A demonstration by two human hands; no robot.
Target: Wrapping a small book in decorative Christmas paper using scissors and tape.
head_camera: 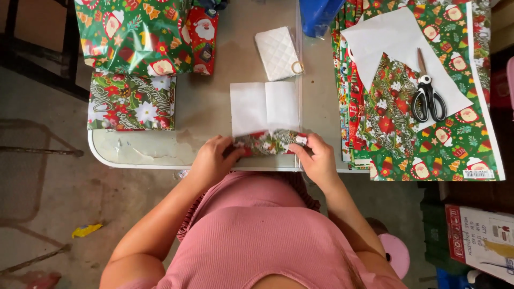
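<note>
At the near edge of the grey table [160, 152], left hand [214, 160] and right hand [316, 160] pinch closed on a folded Christmas-print wrapping sheet [265, 115], creasing it flat. Beyond its right, black-handled scissors [427, 96] lie ready.

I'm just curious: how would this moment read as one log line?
left hand: pinching wrapping paper piece | right hand: pinching same piece | paper: white side up, near edge folded | scissors: untouched on sheets

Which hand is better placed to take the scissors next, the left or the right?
Probably the right hand. The scissors lie on the wrapping sheets on its side, while the left hand would have to cross over the folded paper that both hands hold.
</note>
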